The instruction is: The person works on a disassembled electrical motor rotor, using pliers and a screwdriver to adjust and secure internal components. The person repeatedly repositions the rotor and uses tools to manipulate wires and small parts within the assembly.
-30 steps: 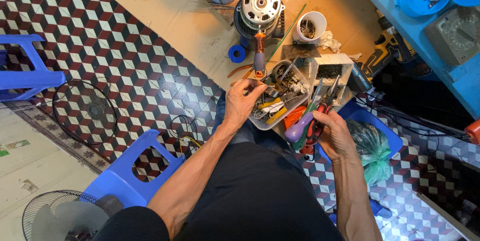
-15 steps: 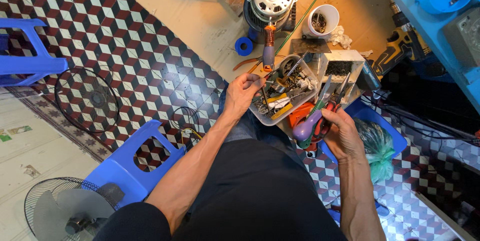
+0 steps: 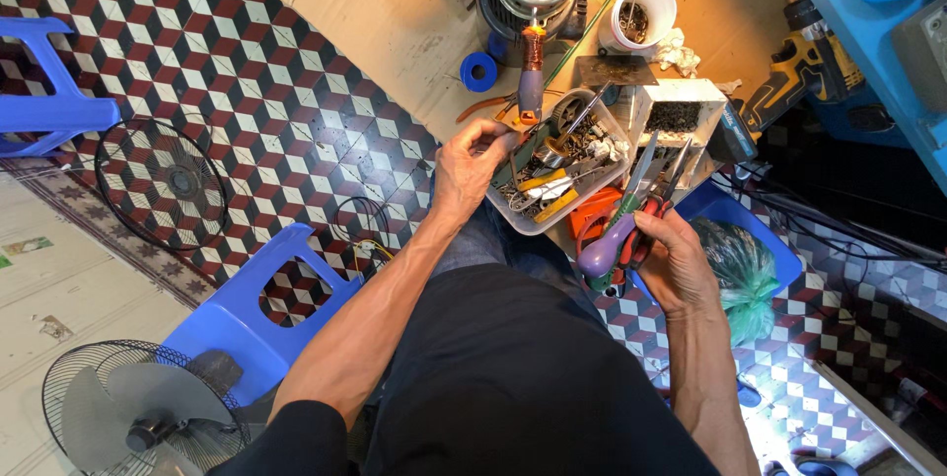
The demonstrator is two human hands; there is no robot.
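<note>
We sort small parts: our left hand (image 3: pixel 472 162) pinches at the clear tray (image 3: pixel 558 172), at 10 o'clock of our right hand (image 3: pixel 675 257), whose grip is closed on several tools (image 3: pixel 621 229); next, a careful pick.

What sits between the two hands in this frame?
In the head view, a clear plastic tray of small tools and parts lies between the left hand, at its edge, and the right hand, which holds several tools.

two blue stools (image 3: pixel 258 313), two fans (image 3: pixel 133 415)
</note>
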